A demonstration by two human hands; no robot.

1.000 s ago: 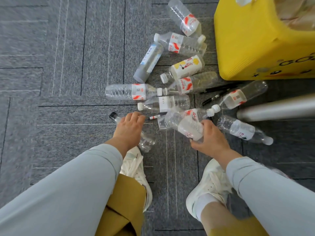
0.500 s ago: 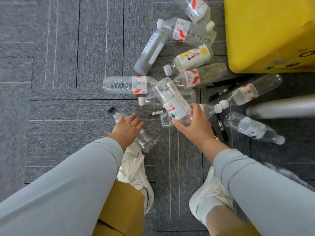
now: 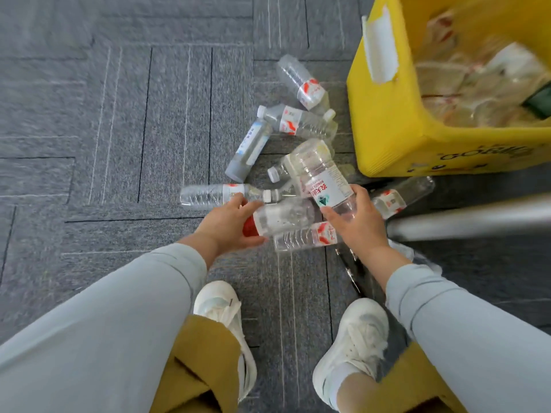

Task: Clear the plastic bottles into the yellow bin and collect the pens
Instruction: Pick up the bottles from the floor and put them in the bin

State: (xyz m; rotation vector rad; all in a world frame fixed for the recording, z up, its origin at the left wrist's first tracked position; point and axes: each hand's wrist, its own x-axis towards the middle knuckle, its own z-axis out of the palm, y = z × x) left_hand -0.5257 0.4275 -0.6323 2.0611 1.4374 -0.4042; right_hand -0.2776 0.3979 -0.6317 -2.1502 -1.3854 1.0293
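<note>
My right hand [image 3: 362,222] grips a clear bottle with a white label [image 3: 320,177], lifted and tilted above the pile. My left hand [image 3: 228,225] holds a second clear bottle [image 3: 283,216] lying sideways, with red at the end in my palm. Several more empty plastic bottles [image 3: 301,122] lie scattered on the grey carpet beyond my hands. The yellow bin [image 3: 387,120] stands at the upper right and holds several bottles. A dark pen [image 3: 350,271] lies on the carpet just below my right wrist.
My two white shoes [image 3: 222,308] stand on the carpet below my hands. A silver metal bar [image 3: 471,219] crosses at the right, just under the bin. Bare carpet spreads to the left.
My left hand has picked up a bottle from the floor near my shoe. My right hand has carried its bottle higher, toward the bin. The view has tilted up, showing the bin's inside.
</note>
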